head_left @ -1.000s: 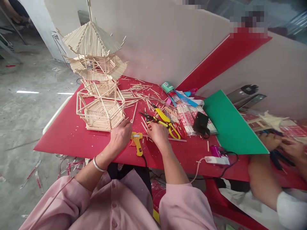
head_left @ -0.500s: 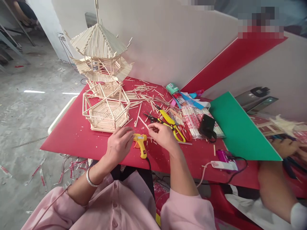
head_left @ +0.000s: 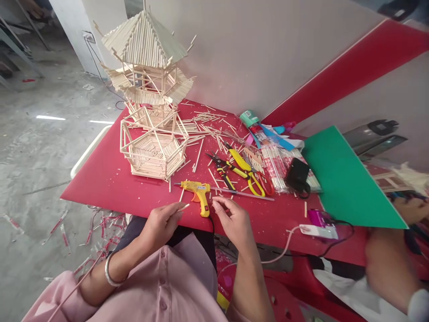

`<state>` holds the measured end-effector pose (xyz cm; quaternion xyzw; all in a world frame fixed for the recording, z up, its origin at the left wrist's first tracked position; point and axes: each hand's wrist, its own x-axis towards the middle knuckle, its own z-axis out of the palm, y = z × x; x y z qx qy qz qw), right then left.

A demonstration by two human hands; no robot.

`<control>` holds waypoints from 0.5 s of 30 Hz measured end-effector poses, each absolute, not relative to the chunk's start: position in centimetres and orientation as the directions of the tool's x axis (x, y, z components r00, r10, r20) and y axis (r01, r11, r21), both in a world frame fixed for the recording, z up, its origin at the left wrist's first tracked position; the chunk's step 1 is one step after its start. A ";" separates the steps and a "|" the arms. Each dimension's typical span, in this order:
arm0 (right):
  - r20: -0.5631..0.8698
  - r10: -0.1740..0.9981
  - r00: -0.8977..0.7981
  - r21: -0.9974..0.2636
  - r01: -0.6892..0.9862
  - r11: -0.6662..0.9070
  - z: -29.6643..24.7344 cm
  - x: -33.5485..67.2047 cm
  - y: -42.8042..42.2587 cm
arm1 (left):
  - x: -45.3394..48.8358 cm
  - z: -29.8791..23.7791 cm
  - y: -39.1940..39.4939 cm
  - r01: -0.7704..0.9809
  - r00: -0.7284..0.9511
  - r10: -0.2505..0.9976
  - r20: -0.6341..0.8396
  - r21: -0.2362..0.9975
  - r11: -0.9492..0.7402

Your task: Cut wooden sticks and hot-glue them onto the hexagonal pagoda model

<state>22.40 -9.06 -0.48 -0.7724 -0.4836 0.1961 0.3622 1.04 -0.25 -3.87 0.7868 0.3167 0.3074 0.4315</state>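
My left hand (head_left: 164,226) is closed in a pinch on a short wooden stick (head_left: 183,207), whose pale end pokes out past the fingertips. Opposite it, my right hand (head_left: 234,221) has thumb and fingers drawn together; whatever they may hold is too small to make out. Between and just beyond both hands a yellow glue gun (head_left: 200,193) lies on its side on the red tabletop (head_left: 100,188), with a clear glue stick (head_left: 244,194) out of its back. Further off stand a hexagonal stick frame (head_left: 154,156) and a tiered stick pagoda (head_left: 144,49).
Loose sticks (head_left: 204,118) are scattered mid-table. Black-and-yellow pliers (head_left: 224,172), yellow-handled cutters (head_left: 256,185), bagged sticks (head_left: 273,165) and a black adapter (head_left: 297,174) lie to the right. A green board (head_left: 345,183) and another person's arm (head_left: 385,259) are at far right.
Both hands have drawn back toward my body, away from the glue gun, which now shows fully. The left hand's stick has come into sight. The view has shifted slightly.
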 end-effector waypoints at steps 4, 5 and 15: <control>0.085 0.872 0.481 -0.694 0.657 -0.295 -1.3 22.6 -9.3 | 0.2 -3.7 0.3 0.259 0.554 0.832 0.039 0.941 -0.217; 0.101 0.870 0.483 -0.679 0.672 -0.294 -1.1 22.9 -9.1 | 0.2 -3.6 0.4 0.247 0.538 0.843 0.014 0.954 -0.173; 0.154 0.839 0.523 -0.291 0.835 -0.467 -1.0 30.2 -3.7 | 1.3 -2.4 0.3 -0.120 0.498 0.797 -0.343 0.883 0.454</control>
